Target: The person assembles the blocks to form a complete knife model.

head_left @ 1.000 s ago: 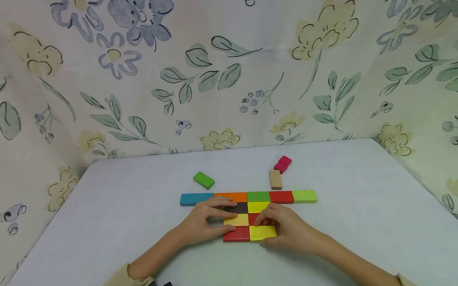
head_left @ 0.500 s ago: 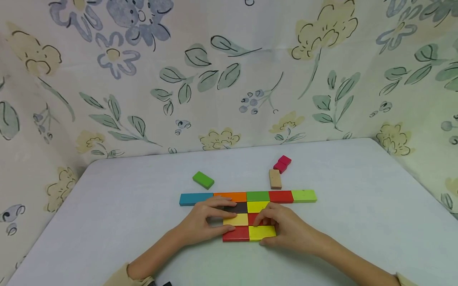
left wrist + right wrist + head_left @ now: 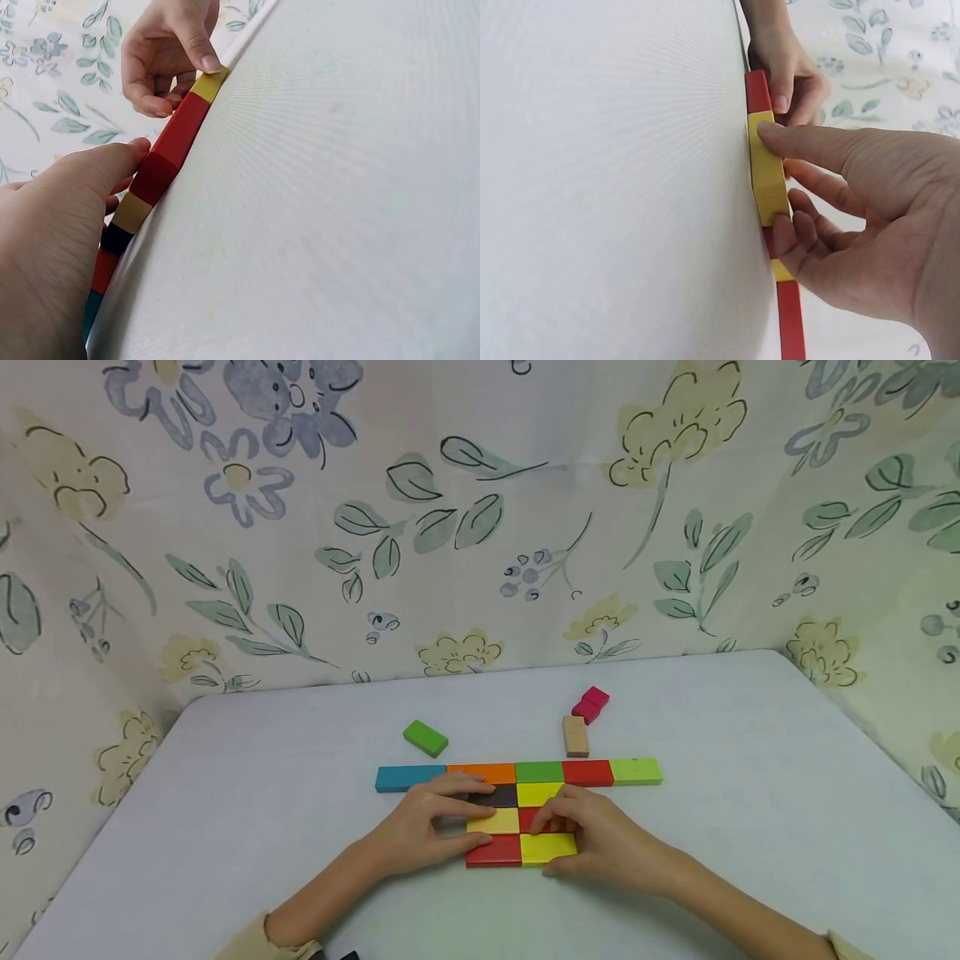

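Note:
Flat coloured blocks lie side by side on the table in the head view. My left hand [image 3: 420,827] rests extended fingertips on the dark block [image 3: 504,795], the pale yellow block [image 3: 498,822] and the near red block [image 3: 492,853], beside their left ends. My right hand [image 3: 618,847] has its thumb on the near edge of the front yellow block [image 3: 766,161] and bent fingers at its far side and right end, pinching it. The middle red block [image 3: 527,820] is partly covered by those fingers. Another yellow block [image 3: 536,794] lies just behind.
Behind runs a row of blue [image 3: 408,779], orange [image 3: 495,772], green [image 3: 540,772], red [image 3: 587,773] and lime [image 3: 636,772] blocks. Farther back lie a loose green block [image 3: 425,738], a wooden block [image 3: 576,737] and pink-red pieces [image 3: 591,704]. A floral cloth [image 3: 465,593] hangs beyond.

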Demonstrator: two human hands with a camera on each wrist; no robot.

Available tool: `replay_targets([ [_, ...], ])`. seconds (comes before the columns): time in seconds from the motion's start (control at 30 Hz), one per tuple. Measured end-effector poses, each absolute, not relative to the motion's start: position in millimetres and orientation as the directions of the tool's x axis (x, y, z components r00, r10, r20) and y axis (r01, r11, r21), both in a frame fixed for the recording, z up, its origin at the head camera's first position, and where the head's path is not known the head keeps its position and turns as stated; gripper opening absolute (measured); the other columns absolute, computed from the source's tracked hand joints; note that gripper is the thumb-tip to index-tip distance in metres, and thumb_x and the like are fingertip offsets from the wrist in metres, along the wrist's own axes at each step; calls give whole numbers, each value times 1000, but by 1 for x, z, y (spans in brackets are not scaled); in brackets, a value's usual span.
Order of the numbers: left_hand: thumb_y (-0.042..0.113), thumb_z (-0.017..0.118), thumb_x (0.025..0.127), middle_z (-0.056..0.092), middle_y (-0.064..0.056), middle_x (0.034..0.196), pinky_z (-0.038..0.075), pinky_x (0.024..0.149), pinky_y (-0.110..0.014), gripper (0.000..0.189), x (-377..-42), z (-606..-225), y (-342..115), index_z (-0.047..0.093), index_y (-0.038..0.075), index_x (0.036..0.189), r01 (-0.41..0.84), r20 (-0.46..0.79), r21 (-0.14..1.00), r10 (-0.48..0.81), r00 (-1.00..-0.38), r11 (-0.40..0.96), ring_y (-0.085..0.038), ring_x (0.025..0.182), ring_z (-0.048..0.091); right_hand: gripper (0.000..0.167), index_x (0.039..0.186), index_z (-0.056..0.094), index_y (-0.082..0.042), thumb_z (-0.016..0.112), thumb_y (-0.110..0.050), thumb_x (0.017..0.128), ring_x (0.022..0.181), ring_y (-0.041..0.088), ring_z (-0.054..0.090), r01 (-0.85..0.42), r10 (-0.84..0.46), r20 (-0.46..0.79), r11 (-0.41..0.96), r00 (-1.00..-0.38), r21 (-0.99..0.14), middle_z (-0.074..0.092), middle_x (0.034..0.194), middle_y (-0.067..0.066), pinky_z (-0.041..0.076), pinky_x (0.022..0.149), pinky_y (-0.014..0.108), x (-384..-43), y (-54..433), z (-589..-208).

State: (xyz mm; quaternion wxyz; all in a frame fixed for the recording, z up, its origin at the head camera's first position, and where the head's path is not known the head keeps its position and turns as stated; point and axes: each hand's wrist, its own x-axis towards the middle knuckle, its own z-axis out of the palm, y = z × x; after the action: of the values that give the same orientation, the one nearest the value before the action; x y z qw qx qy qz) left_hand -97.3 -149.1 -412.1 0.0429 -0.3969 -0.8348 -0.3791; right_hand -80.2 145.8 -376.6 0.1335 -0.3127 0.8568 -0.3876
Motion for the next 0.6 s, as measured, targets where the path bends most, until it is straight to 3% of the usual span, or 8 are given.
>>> replay_targets([
  [0.33,29,84,92,70,1,139,54,109,-45,32,-96,-407,-150,82,19,122,703,345,562,649,-678,436,-23,133,60,31,110,73,-19,89,-30,86,91,6,56,-443,-645,43,473,-763,-762,62,98,-11,54,77,22,-81,149,-372],
  [0.6,38,85,89,71,4,137,44,117,-56,38,-91,-403,-155,81,21,123,722,362,436,629,-688,538,-21,134,61,27,113,74,-14,85,-24,91,90,13,60,-445,-569,99,510,-816,-736,69,104,-4,56,73,23,-89,157,-355],
])
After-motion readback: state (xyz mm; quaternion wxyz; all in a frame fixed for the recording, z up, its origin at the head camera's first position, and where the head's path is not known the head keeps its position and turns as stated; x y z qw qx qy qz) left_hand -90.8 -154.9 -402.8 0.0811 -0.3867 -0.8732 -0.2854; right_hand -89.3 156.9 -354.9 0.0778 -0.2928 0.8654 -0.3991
